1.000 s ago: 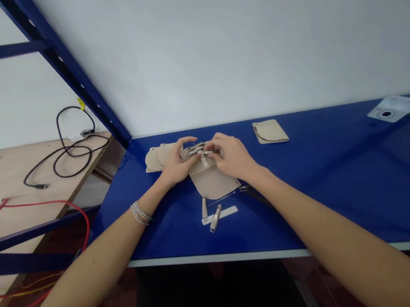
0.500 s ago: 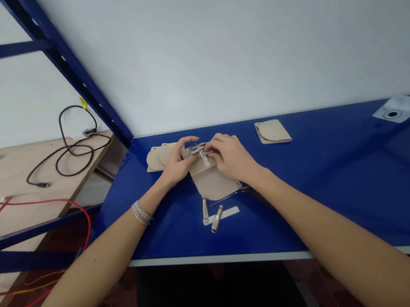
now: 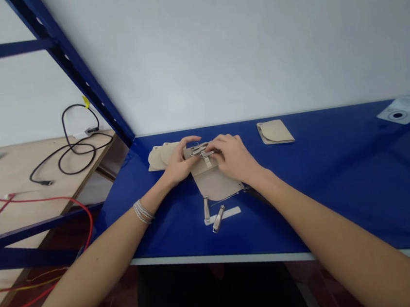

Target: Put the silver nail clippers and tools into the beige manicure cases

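Observation:
An unfolded beige case lies before me, with several metal grooming tools bunched at its far part. My left hand grips the case's left side, thumb on top and forefinger stretched over the far edge. From the right, my right hand has its thumb and fingertips closed on a metal tool among the bunch; its kind is mostly hidden. Close to the case's near edge lie one nail clipper, a second nail clipper, a white strip and a thin metal tool.
Beige folded cases lie beyond my left hand, and another folded case is at the back right. A clear plastic packet sits far right on the blue table. Cables spread over a wooden table at left.
The view has shifted slightly. Both hands stay at the case, and the right fingertips have barely moved on the metal tools.

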### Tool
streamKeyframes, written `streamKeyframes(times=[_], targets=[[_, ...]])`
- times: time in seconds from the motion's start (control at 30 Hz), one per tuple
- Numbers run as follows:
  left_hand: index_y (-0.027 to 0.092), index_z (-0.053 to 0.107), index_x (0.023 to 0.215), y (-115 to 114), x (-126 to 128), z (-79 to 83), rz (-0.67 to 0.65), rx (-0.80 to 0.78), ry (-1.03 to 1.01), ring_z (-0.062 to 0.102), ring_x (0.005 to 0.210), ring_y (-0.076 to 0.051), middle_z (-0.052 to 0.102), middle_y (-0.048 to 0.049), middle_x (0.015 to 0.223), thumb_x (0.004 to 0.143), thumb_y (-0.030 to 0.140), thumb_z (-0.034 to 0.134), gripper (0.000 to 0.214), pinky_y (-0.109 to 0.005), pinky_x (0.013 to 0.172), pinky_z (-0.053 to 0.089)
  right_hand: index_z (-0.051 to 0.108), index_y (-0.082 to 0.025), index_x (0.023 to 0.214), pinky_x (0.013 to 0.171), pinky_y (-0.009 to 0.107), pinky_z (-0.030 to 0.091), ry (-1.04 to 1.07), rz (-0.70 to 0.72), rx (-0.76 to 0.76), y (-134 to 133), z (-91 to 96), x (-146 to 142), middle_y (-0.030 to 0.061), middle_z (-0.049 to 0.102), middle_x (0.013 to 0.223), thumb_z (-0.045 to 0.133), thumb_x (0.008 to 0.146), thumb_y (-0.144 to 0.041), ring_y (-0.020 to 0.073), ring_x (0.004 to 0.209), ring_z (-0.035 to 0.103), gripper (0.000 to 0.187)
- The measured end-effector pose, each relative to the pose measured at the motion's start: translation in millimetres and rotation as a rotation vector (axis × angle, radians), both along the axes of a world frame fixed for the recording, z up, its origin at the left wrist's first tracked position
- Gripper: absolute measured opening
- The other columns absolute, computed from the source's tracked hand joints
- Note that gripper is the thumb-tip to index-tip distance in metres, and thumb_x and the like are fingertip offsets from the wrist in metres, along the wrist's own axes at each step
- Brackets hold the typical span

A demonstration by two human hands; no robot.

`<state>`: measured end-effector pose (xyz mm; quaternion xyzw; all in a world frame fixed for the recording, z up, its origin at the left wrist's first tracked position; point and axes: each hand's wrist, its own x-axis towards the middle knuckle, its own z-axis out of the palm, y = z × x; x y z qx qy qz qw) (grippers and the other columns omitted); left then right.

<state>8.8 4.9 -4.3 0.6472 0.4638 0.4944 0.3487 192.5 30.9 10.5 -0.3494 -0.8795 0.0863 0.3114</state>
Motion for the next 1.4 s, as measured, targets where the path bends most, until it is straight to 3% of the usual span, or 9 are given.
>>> streamKeyframes(times=[0.43,0.67,1.0,1.4], targets=[[0.017,0.055,0.116,-1.3,0.4,2.3,-0.001,0.037,0.04,0.06,0.099,-0.021,0.063,-0.0073,0.113,0.077,0.029,0.066,0.043,-0.035,0.09,0.048,0.069,-0.02,0.092,0.079,0.037,0.031,0.02,0.004,0.047,1.3,-1.7,-0.4,0.0051,0.068,0.099,0.051,0.082,-0.01,0.0226,0.09,0.054,0.023],[0.018,0.055,0.116,-1.7,0.9,2.3,0.004,0.022,0.022,0.06,0.091,-0.019,0.064,-0.0054,0.104,0.075,0.028,0.067,0.044,-0.033,0.084,0.049,0.069,-0.02,0.092,0.078,0.037,0.031,0.044,-0.002,0.058,1.7,-3.2,-0.4,0.0045,0.069,0.099,0.053,0.081,-0.011,0.0221,0.089,0.054,0.022],[0.021,0.055,0.116,1.9,-1.9,-4.2,0.082,-0.041,-0.07,0.058,0.076,-0.015,0.063,-0.0021,0.093,0.073,0.021,0.066,0.045,-0.027,0.069,0.049,0.068,-0.021,0.091,0.079,0.039,0.032,0.07,-0.15,0.05,8.1,-1.3,7.7,0.0057,0.067,0.098,0.06,0.08,-0.019,0.0251,0.092,0.055,0.014],[0.019,0.055,0.117,-0.2,-0.1,0.3,0.024,0.003,-0.036,0.06,0.098,-0.021,0.063,-0.0061,0.11,0.075,0.026,0.067,0.043,-0.036,0.092,0.047,0.071,-0.023,0.089,0.076,0.037,0.032,0.083,-0.116,0.059,5.5,-4.5,3.7,0.0054,0.065,0.094,0.059,0.081,-0.021,0.0233,0.088,0.053,0.014]])
